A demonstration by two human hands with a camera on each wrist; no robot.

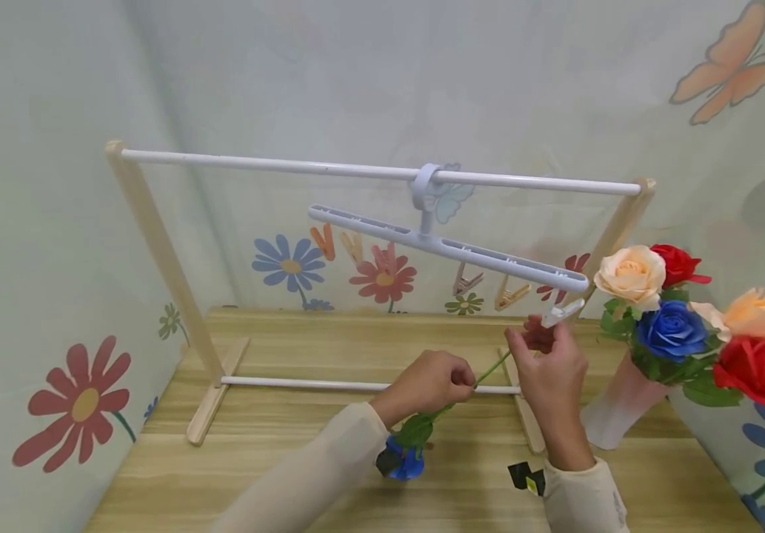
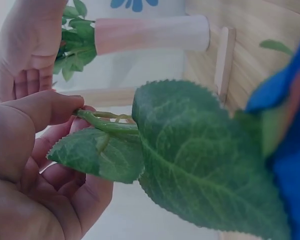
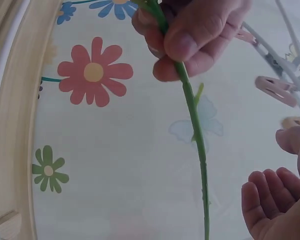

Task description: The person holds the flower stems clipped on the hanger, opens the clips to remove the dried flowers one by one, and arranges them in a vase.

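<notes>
My left hand (image 1: pixel 429 381) pinches the green stem (image 3: pixel 197 130) of an artificial blue rose (image 1: pixel 405 459) between thumb and fingers. The bloom hangs low toward the tabletop, and the bare stem end points up to the right. Broad leaves (image 2: pixel 200 150) fill much of the left wrist view. Beside the stem's end is my right hand (image 1: pixel 555 370), fingers loosely bent and holding nothing; the right wrist view shows a gap between it and the stem. Just above its fingertips a white clip (image 1: pixel 562 313) hangs from the right end of a pale hanger (image 1: pixel 355 220).
The hanger hooks over the white top bar (image 1: pixel 255 163) of a wooden-legged rack. More clips hang along it, among them an orange clip (image 1: pixel 323 243) and a wooden clip (image 1: pixel 509 295). At right stands a pink-white vase (image 1: pixel 622 407) of roses. A small black item (image 1: pixel 526 477) lies near my right sleeve.
</notes>
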